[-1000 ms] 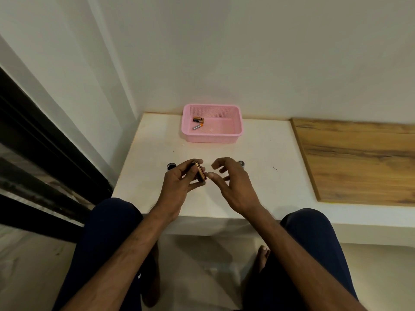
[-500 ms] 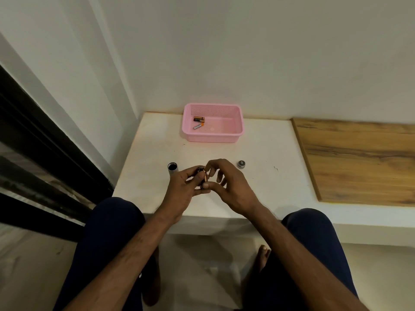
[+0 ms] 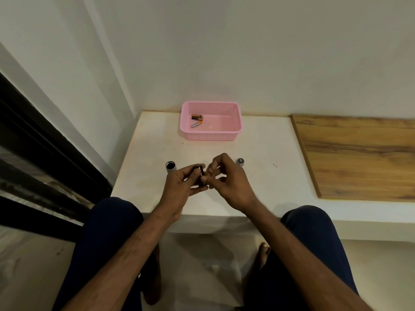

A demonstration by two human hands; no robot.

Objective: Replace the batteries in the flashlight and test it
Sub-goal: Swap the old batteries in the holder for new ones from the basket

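My left hand (image 3: 182, 187) grips a small black battery holder (image 3: 198, 173) above the white table (image 3: 258, 189). My right hand (image 3: 226, 180) pinches at the holder's right side with fingertips; what lies between them is hidden. The silver flashlight body (image 3: 171, 166) stands upright, open end up, just left of my left hand. Its silver end cap (image 3: 240, 162) sits on the table to the right of my right hand. Two loose batteries (image 3: 197, 120) lie in a pink basket (image 3: 233, 131) at the back.
A wooden board (image 3: 359, 158) covers the right part of the table. White walls close off the back and left. A dark door frame (image 3: 45, 158) runs along the left. My knees sit below the table's front edge.
My right hand has closed in from the right onto the holder in my left hand. The copper-topped battery seen a second ago is now hidden among the fingers.
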